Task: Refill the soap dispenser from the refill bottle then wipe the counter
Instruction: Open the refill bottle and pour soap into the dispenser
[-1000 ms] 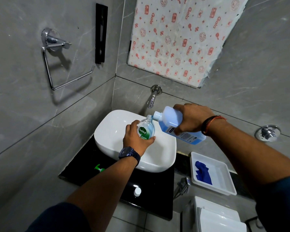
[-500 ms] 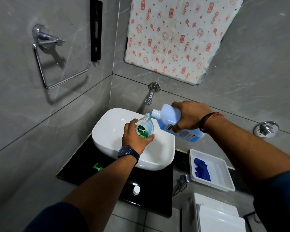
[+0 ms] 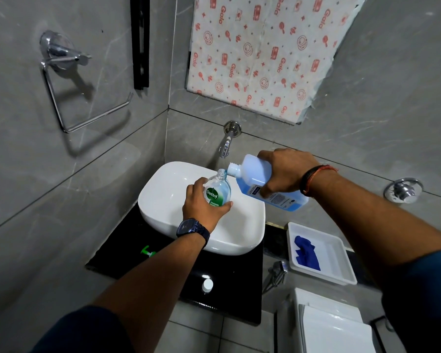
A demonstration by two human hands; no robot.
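My left hand [image 3: 201, 206] grips a clear soap dispenser bottle [image 3: 218, 189] with a green label, held over the white basin [image 3: 163, 197] with its neck open. My right hand [image 3: 283, 171] holds the refill bottle [image 3: 255, 178] of blue liquid tipped sideways, its open white neck touching the dispenser's mouth. The green pump head [image 3: 147, 251] lies on the black counter [image 3: 229, 296] left of my forearm. A white cap [image 3: 207, 285] sits on the counter's front part. A blue cloth [image 3: 306, 253] lies in a white tray [image 3: 341, 253] at the right.
A wall tap [image 3: 227, 142] juts out just above the two bottles. A chrome towel ring [image 3: 69, 93] hangs on the left wall and a chrome valve [image 3: 402, 190] on the right. A white toilet tank [image 3: 331, 324] stands below the tray.
The view has shifted slightly. Both hands keep the bottles mouth to mouth over the basin, and the green pump head shows more fully beside my left forearm.
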